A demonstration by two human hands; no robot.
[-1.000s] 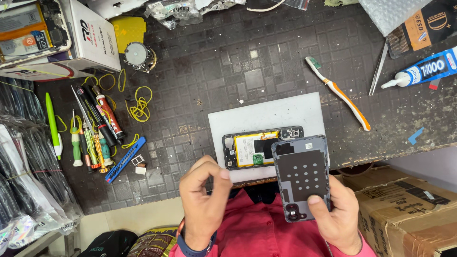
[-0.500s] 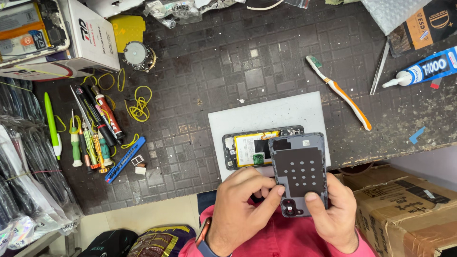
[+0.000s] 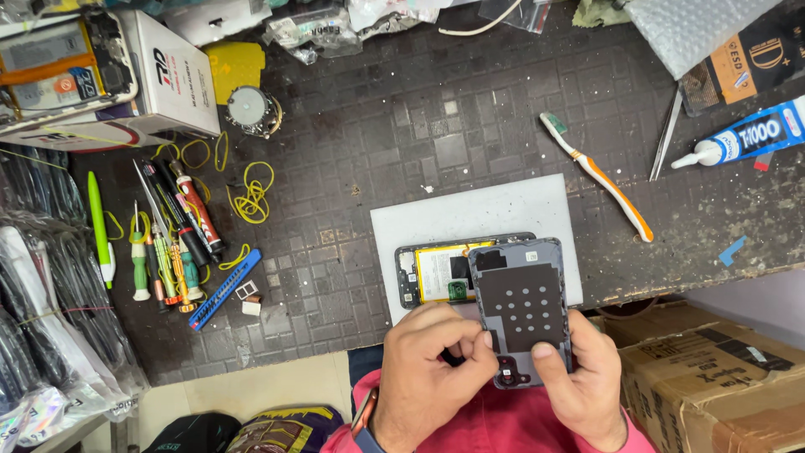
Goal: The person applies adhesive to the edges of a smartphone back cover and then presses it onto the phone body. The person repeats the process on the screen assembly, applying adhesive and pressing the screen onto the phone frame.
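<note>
With the back cover (image 3: 521,312) already off and pinched between both hands, left hand (image 3: 432,369) and right hand (image 3: 583,377), the opened phone (image 3: 440,273) lies exposed just beyond on the white mat (image 3: 470,214), nothing refitted yet.

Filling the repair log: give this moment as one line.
left hand: on back cover lower edge | right hand: holding back cover | opened phone: on white mat

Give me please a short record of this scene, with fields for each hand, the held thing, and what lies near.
Left hand: left hand pinches the lower edge of the phone back cover
Right hand: right hand grips the cover from its right side
Cover: dark, inner side up, tilted over the opened phone
Phone: lies on a white mat, battery showing
Nearby: toothbrush, glue tube, screwdrivers
Surface: dark textured table
</note>
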